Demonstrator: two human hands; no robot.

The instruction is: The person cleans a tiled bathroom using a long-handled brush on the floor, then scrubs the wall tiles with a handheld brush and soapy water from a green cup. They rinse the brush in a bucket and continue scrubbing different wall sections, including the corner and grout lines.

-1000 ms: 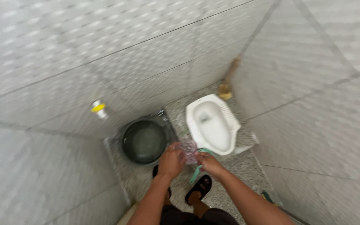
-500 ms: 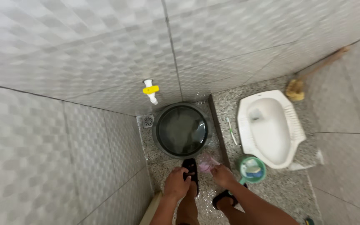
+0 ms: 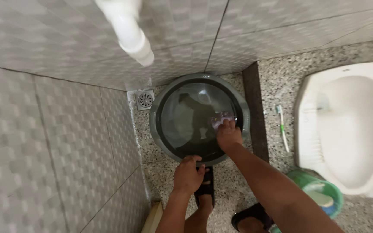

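From the head view, the right hand (image 3: 229, 134) reaches out over the dark round basin (image 3: 157, 129), fingers clenched around a small clear cup (image 3: 220, 119) held just above the water inside. The left hand (image 3: 188, 174) rests on the basin's near rim, fingers curled over it. Beside the right arm sits a green scoop (image 3: 334, 196) with soap in it, next to the white squat toilet (image 3: 346, 129).

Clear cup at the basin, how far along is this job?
Done: the dark basin holds water, and the left hand rests on its near rim. In hand: the right hand holds the clear cup down at the water surface. Left: the cup is not yet lifted out, and the toothbrush lies untouched on the floor.
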